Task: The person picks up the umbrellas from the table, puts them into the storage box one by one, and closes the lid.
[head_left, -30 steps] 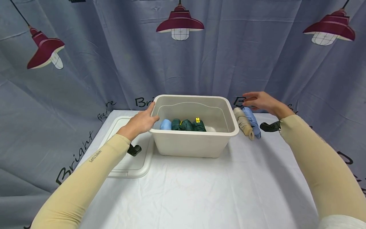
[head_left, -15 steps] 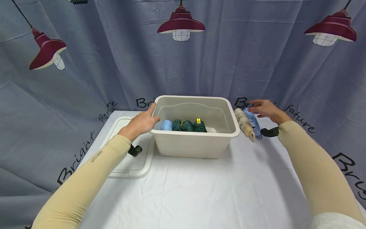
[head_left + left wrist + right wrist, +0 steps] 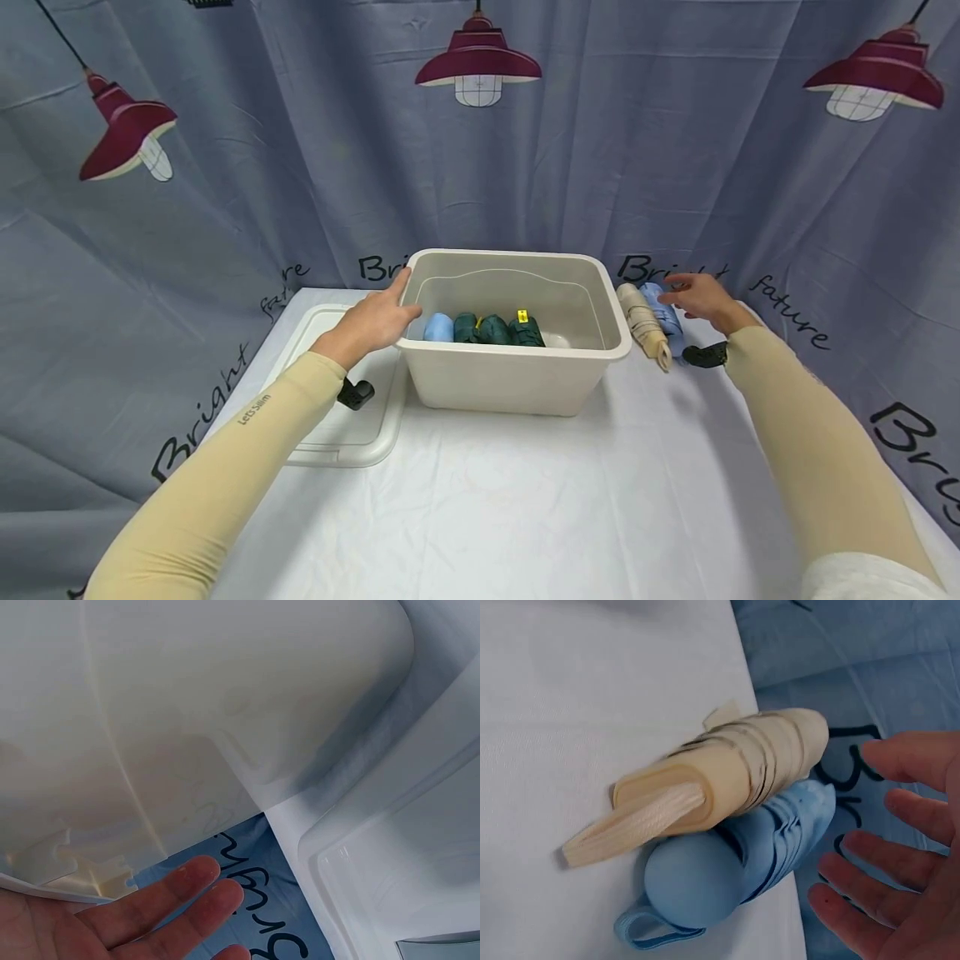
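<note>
Two folded umbrellas lie side by side right of the storage bin (image 3: pixel 510 379). The beige umbrella (image 3: pixel 727 765) has a flat wrist strap. Against it lies the blue umbrella (image 3: pixel 772 840), its round handle end carrying a loop. Above the blue umbrella's far end hovers my right hand (image 3: pixel 705 300), fingers spread and holding nothing; in the right wrist view a gap separates the fingertips from both umbrellas. My left hand (image 3: pixel 367 325) rests at the bin's left rim. Its visible fingers (image 3: pixel 187 915) stretch out straight beneath the rim in the left wrist view.
Inside the bin stand a light-blue rolled item (image 3: pixel 438 327) and several dark green rolled items (image 3: pixel 493 330), one with a yellow tag. A white lid (image 3: pixel 337 425) lies left of the bin. Behind the white-covered table (image 3: pixel 510 500) hangs a blue-grey curtain (image 3: pixel 315 167).
My right hand has lowered and shifted slightly right, over the blue umbrella. The left hand stays at the bin's rim.
</note>
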Action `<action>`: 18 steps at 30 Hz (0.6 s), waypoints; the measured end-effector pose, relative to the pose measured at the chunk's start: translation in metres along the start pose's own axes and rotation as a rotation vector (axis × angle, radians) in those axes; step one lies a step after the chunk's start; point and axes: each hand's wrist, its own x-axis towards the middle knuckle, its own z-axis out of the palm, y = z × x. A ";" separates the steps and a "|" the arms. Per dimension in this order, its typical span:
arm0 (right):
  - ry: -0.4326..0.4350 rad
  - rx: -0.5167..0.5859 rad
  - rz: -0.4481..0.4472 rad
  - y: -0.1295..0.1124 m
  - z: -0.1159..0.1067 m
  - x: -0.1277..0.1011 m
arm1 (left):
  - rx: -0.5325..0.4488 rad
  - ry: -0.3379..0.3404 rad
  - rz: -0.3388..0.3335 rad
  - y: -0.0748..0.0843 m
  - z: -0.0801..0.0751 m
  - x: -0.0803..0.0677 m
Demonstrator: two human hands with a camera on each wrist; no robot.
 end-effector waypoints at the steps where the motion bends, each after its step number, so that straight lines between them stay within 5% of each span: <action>1: 0.007 0.002 0.004 0.002 0.001 0.001 | 0.000 -0.001 -0.001 0.000 0.000 0.000; 18: -0.018 -0.046 0.109 0.013 0.013 0.008 | 0.001 -0.006 0.001 -0.001 0.000 -0.001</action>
